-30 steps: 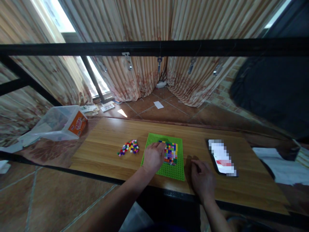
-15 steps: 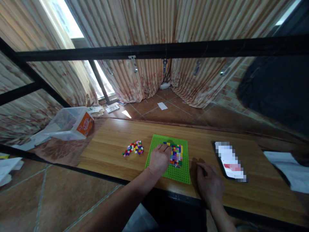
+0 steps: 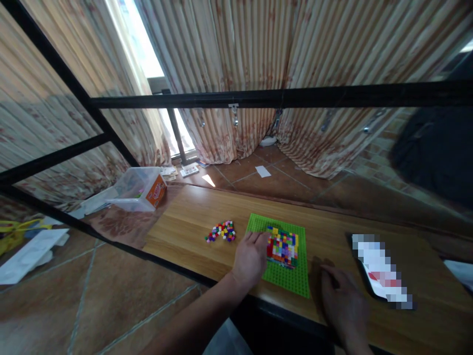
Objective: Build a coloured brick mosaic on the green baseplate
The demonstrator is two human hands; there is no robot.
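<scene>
Below my head camera, my left hand (image 3: 251, 259) over the green baseplate (image 3: 302, 264), beside the multicoloured brick block (image 3: 285, 247), my right hand (image 3: 344, 305) half-curled on the wooden table (image 3: 185, 217), near a phone (image 3: 380, 273), loose bricks (image 3: 223, 231) at left.

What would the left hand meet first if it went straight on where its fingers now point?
The left hand would probably meet the patch of coloured bricks on the green baseplate; whether it already touches them is unclear.

Wood-grain tabletop (image 3: 192, 212) spread across lower centre and lower right | loose multicoloured toy bricks (image 3: 226, 230) heaped just left of lower centre | green studded baseplate (image 3: 301, 268) laid at lower centre | smartphone (image 3: 380, 272) placed at lower right
</scene>
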